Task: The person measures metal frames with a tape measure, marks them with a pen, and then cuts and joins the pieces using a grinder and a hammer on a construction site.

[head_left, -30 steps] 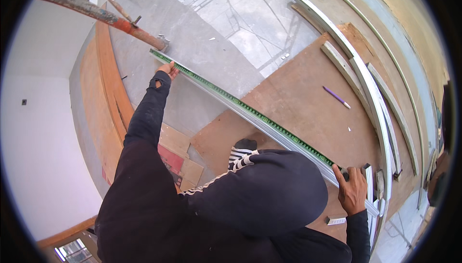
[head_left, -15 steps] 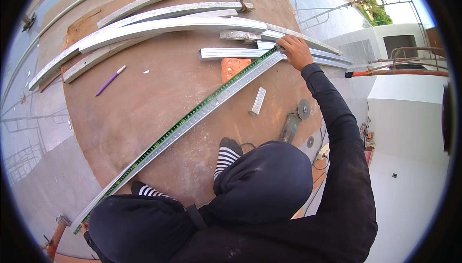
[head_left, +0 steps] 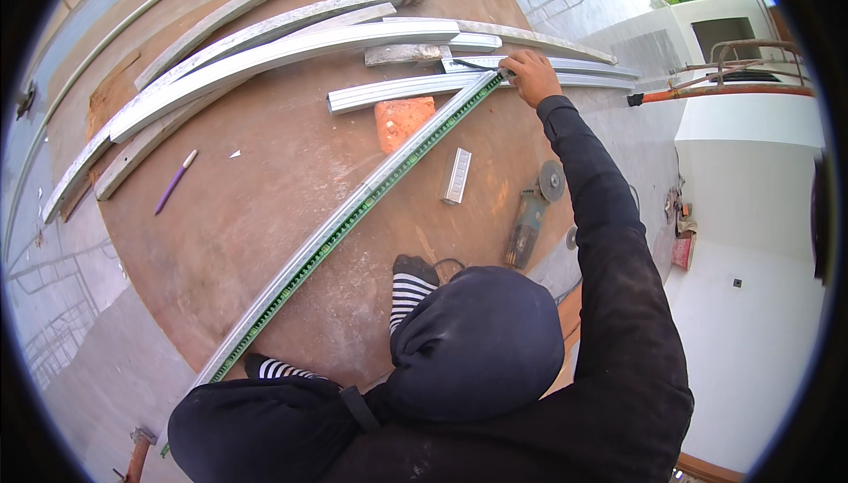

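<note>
My right hand [head_left: 533, 78] is closed on the far end of a green tape measure [head_left: 358, 211], at the end of a long silver metal channel [head_left: 305, 244]. Tape and channel run side by side diagonally down to the lower left, past my left knee. The tape lies along the channel's near side. My left hand is out of sight behind that knee. A short cut piece of channel [head_left: 456, 176] lies on the brown board [head_left: 265, 152], near an orange brick [head_left: 403, 122] just beyond the channel.
An angle grinder [head_left: 527, 225] lies right of my feet. Long metal profiles [head_left: 291, 52] and whitish wooden bars [head_left: 305, 22] are stacked at the back. A purple marker [head_left: 175, 182] lies at left. Orange-brown metal pipes stand at the right [head_left: 724, 91] and lower left [head_left: 140, 455].
The tape has gone from the channel's far side to its near side. My right hand has shifted slightly left and up. My left hand has slipped from view behind the knee.
</note>
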`<state>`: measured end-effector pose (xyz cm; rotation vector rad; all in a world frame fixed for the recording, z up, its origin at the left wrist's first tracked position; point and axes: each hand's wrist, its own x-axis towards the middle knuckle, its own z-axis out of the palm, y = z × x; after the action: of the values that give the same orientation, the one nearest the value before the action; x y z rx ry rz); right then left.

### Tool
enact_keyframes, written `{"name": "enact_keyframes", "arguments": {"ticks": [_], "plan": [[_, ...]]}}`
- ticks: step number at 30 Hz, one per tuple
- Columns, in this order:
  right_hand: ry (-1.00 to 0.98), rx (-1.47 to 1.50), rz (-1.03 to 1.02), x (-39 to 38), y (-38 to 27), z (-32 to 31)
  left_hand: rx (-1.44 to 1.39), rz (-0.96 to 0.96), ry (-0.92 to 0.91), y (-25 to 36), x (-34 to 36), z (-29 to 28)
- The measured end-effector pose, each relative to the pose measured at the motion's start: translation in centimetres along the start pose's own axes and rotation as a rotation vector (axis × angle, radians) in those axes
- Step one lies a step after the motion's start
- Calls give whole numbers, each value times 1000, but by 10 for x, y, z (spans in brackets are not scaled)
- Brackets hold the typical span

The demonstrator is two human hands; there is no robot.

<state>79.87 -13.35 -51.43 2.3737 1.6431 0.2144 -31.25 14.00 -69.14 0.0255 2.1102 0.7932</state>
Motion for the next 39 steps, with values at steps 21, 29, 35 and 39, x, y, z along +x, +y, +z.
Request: {"name": "enact_keyframes", "arguments": {"ticks": [21,29,35,39], "plan": [[60,55,-54,73,-18,5,-99,-51,-21,-43,-9,-27],[-41,20,8,1,59,109,-233,71,323,-6,-41,-63],[22,356,-396,36,138,103,-271,6,377,-53,-61,-59],[-40,354,-210,20,130,107,-329,63,467,-43,-73,-63]]}}
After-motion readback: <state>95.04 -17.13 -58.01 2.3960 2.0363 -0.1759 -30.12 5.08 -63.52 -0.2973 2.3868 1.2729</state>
